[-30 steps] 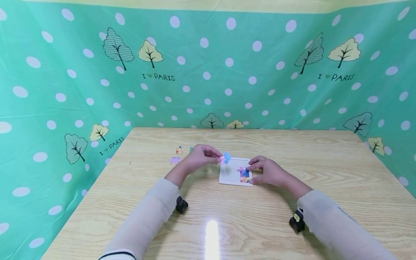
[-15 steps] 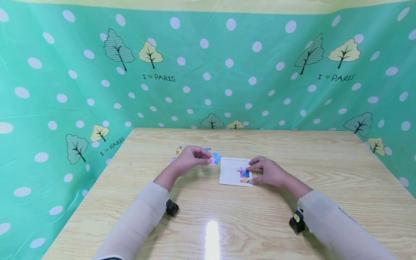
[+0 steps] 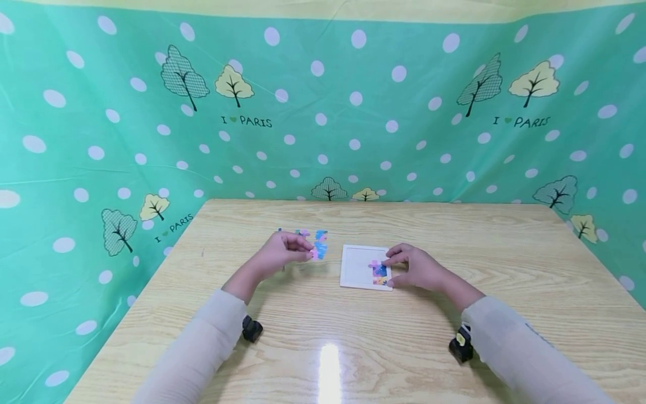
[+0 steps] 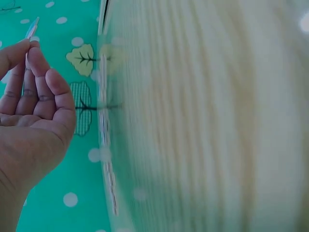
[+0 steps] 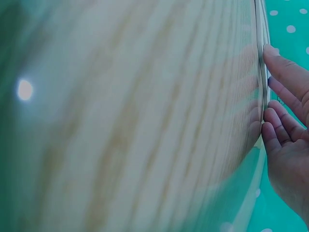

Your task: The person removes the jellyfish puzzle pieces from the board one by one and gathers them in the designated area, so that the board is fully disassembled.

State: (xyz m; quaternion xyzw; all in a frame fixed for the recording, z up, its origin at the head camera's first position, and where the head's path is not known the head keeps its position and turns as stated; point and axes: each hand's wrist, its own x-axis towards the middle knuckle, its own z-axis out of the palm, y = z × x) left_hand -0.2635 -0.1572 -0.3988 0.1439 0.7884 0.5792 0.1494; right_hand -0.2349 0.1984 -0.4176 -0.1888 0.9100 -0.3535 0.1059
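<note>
In the head view my left hand (image 3: 280,252) pinches a pink and blue jigsaw piece (image 3: 320,251) between thumb and fingertips. The left wrist view shows that piece (image 4: 32,29) edge-on above the fingertips, raised off the table. To the right lies a white puzzle tray (image 3: 355,269), flat on the wood. A few joined pieces (image 3: 379,271), pink, dark blue and yellow, fill its lower right part. My right hand (image 3: 416,268) rests at the tray's right side, thumb by the near corner and fingertips over the edge. In the right wrist view its fingers (image 5: 285,121) are gently bent against the tray.
Loose jigsaw pieces lie behind the left hand, among them a blue and pink one (image 3: 321,235) and a green and pink one (image 3: 303,232); the hand hides others. The wooden table (image 3: 454,235) ends at a green dotted cloth (image 3: 323,134).
My left hand has moved left, away from over the tray to the loose pieces, carrying the pink and blue jigsaw piece. The right hand and the tray have stayed in place.
</note>
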